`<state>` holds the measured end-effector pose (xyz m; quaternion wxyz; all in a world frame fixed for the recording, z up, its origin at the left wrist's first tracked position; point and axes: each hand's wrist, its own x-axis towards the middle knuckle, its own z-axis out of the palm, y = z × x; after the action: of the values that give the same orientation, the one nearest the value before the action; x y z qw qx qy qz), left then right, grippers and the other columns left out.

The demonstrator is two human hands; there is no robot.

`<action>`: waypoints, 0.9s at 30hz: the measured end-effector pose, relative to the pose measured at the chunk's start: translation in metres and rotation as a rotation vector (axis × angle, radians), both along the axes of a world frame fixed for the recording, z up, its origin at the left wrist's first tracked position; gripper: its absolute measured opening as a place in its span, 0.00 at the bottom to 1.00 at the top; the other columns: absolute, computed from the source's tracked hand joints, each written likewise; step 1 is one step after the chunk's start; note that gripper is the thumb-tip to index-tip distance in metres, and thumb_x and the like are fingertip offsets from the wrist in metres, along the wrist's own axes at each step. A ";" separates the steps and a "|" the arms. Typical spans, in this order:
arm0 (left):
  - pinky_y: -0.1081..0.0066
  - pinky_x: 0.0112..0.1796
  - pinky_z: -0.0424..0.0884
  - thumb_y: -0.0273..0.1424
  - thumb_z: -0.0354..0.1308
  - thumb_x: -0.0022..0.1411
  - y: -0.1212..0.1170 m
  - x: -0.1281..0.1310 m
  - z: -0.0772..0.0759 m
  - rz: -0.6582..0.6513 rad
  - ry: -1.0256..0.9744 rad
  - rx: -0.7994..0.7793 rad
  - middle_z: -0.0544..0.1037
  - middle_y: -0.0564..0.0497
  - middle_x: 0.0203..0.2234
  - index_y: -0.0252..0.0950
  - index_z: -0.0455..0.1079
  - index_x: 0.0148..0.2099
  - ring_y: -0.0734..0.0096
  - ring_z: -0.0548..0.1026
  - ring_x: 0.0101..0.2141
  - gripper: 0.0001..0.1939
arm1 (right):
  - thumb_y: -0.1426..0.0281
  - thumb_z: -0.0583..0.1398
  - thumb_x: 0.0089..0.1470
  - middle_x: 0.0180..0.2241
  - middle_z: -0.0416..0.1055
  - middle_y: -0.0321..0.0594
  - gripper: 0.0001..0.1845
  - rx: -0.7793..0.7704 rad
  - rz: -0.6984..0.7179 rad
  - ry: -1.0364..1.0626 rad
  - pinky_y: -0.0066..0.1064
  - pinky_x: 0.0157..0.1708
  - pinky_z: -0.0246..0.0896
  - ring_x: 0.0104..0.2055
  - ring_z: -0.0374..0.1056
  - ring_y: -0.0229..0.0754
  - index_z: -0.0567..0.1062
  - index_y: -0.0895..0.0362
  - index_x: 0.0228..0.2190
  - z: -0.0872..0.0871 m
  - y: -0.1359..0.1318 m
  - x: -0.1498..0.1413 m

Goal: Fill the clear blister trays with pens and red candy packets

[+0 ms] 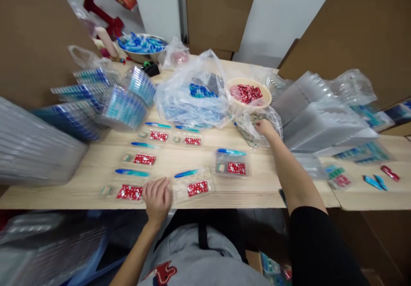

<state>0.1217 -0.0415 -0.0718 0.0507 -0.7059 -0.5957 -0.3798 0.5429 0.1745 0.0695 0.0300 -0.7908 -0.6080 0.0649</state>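
Observation:
My left hand rests at the near edge of the wooden table, fingers together and laid flat, between two clear trays. The tray to its right holds a blue pen-like item and a red packet. My right hand reaches forward into a clear plastic bag of small pieces below a beige bowl of red packets; its fingers are curled inside the bag and what they hold is hidden. Several more trays with red packets and blue items lie in rows across the table.
Stacks of filled blue trays stand at the left. Empty clear trays pile up at the right. A big plastic bag of blue items and a metal bowl sit behind. Cardboard boxes surround the table.

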 end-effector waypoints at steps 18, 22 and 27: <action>0.58 0.54 0.58 0.23 0.49 0.64 0.006 0.002 0.005 -0.069 0.084 0.101 0.80 0.45 0.37 0.36 0.70 0.41 0.63 0.74 0.42 0.09 | 0.65 0.60 0.60 0.47 0.70 0.44 0.15 -0.507 0.023 -0.188 0.40 0.46 0.69 0.46 0.69 0.43 0.72 0.61 0.45 0.000 0.029 0.008; 0.57 0.53 0.59 0.23 0.48 0.64 0.006 0.002 0.006 -0.073 0.100 0.112 0.80 0.46 0.36 0.36 0.69 0.41 0.63 0.74 0.41 0.09 | 0.64 0.59 0.60 0.46 0.70 0.44 0.15 -0.519 0.018 -0.199 0.40 0.46 0.69 0.46 0.70 0.43 0.72 0.60 0.45 0.000 0.029 0.007; 0.57 0.53 0.59 0.23 0.48 0.64 0.006 0.002 0.004 -0.078 0.099 0.118 0.80 0.46 0.36 0.36 0.70 0.42 0.62 0.74 0.41 0.10 | 0.63 0.59 0.60 0.43 0.72 0.42 0.14 -0.491 0.058 -0.179 0.39 0.44 0.69 0.44 0.71 0.43 0.73 0.61 0.43 0.001 0.024 0.010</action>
<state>0.1237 -0.0359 -0.0678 0.1068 -0.7424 -0.5408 -0.3807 0.5525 0.1986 0.0700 -0.2185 -0.7591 -0.5968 0.1410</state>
